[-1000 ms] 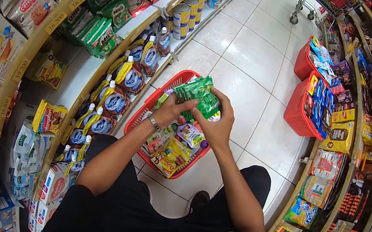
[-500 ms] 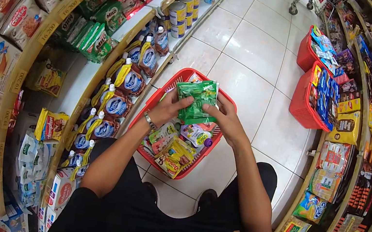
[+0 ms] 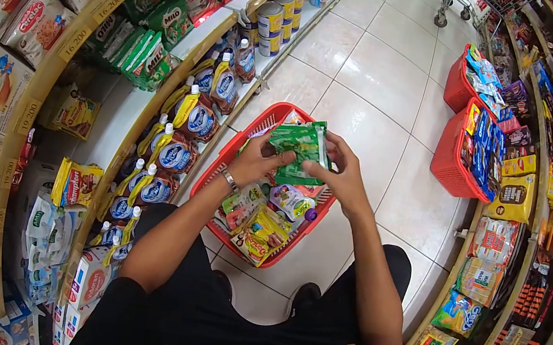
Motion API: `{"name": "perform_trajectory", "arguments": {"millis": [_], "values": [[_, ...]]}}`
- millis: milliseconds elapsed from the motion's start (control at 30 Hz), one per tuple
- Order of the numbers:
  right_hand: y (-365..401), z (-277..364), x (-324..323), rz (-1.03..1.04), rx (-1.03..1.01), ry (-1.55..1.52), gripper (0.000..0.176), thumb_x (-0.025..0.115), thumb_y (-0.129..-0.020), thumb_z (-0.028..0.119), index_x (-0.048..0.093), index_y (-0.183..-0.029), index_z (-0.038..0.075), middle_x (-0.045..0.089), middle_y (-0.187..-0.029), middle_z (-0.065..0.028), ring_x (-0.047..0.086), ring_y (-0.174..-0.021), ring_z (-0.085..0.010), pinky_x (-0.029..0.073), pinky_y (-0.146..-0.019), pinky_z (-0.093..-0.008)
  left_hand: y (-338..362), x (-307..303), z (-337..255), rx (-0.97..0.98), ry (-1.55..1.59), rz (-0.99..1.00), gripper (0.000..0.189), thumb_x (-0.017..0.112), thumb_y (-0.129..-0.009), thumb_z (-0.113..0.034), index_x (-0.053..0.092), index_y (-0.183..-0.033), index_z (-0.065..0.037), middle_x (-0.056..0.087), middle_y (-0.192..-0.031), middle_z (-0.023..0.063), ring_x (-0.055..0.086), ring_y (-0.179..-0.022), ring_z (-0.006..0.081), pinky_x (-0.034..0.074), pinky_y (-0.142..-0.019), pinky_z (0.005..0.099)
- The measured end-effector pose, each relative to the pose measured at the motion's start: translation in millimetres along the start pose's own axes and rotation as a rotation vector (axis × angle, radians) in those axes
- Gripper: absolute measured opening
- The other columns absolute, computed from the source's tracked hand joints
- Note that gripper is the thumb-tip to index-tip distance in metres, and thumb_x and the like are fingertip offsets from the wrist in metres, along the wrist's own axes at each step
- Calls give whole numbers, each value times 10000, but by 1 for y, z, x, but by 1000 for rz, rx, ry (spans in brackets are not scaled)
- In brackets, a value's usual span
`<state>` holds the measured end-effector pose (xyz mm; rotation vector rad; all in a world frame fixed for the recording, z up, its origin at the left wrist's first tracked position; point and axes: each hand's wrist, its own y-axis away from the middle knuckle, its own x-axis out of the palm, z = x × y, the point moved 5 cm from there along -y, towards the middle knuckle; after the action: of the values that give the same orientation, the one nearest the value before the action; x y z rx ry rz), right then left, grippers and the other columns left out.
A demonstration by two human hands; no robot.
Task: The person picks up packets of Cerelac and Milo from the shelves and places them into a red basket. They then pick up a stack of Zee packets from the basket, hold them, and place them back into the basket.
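A shopper's left hand [image 3: 257, 163] and right hand [image 3: 343, 175] grip a small sheaf of green packets [image 3: 298, 141] between them in a store aisle. The left hand is partly closed, its thumb flat on the near face and its fingers hidden behind; the right is curled around the opposite edge, thumb in front. A metal band [image 3: 229, 179] circles the left wrist. Beneath both hands, on the tiled floor [image 3: 369, 78], sits a red basket [image 3: 219, 165] of goods: just below the packets, a pouch with a purple cap [image 3: 292, 203]; nearer the wearer, a yellow packet [image 3: 262, 236]. Left of the left hand, spouted pouches [image 3: 173, 154] line a shelf; well beyond the right hand stand filled red baskets [image 3: 446, 170].
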<state>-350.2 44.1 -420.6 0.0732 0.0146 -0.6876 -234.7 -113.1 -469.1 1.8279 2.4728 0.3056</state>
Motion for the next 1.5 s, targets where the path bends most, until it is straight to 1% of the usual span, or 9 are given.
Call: {"name": "perform_trajectory", "arguments": {"millis": [100,200,300,367,433,533,867,1167,1500], "values": [[-3,3,-10,73,77,-135,714,787,-842,289,472,-1422,18,620,-1140,-91,594,-1078,-183,486,-940,-337,-3,-10,14,-144,94,33,688,754,-875,-405,468,-1377,-32,634,-1244,90,620,-1126,170,520,-940,322],[-2,-11,-8,116,175,-239,722,725,-888,390,443,-1450,35,607,-1186,-84,583,-1109,-188,464,-980,-352,9,0,11,-139,610,403,592,653,-950,-372,426,-1408,-73,618,-1277,60,624,-1162,216,531,-965,397],[8,-13,9,153,301,-492,738,656,-917,506,432,-1452,50,546,-1347,-117,548,-1229,-213,445,-1043,-389,12,12,7,-141,657,340,565,656,-949,-374,462,-1380,-65,624,-1265,69,626,-1157,210,527,-972,398],[9,-12,16,266,499,-732,759,632,-922,541,405,-1465,61,412,-1488,-146,474,-1328,-236,430,-1074,-416,4,15,4,-137,563,328,557,666,-938,-395,503,-1345,-52,629,-1254,80,627,-1154,202,536,-935,370],[3,-27,12,290,478,-700,798,617,-929,547,339,-1500,63,373,-1511,-154,447,-1348,-241,440,-1052,-435,-4,-7,17,-142,-95,60,556,659,-938,-422,530,-1318,-37,637,-1222,76,641,-1102,188,538,-887,346],[-5,-43,2,39,380,-364,856,644,-916,527,271,-1530,62,463,-1440,-163,494,-1294,-248,463,-1007,-430,2,0,8,-122,147,77,644,679,-926,-448,488,-1366,-19,606,-1239,58,598,-1090,144,494,-925,316],[0,-29,8,117,349,-367,877,729,-872,463,325,-1510,16,481,-1404,-165,508,-1264,-244,493,-955,-403,3,5,9,-113,368,-34,544,701,-899,-346,520,-1323,-58,626,-1185,73,588,-1114,165,472,-937,327],[3,-24,6,107,316,-220,905,809,-815,358,335,-1490,-13,492,-1361,-159,571,-1173,-238,513,-937,-366,10,-2,1,47,21,-90,481,613,-935,-346,560,-1271,-6,632,-1131,91,578,-1065,153,443,-968,318],[3,-13,12,-11,302,-219,636,848,-774,210,512,-1270,-5,666,-1080,-75,656,-925,-150,547,-778,-285,11,9,-12,37,-26,-15,517,470,-1045,-430,546,-1315,4,616,-1197,77,552,-1097,123,423,-982,295]]}}
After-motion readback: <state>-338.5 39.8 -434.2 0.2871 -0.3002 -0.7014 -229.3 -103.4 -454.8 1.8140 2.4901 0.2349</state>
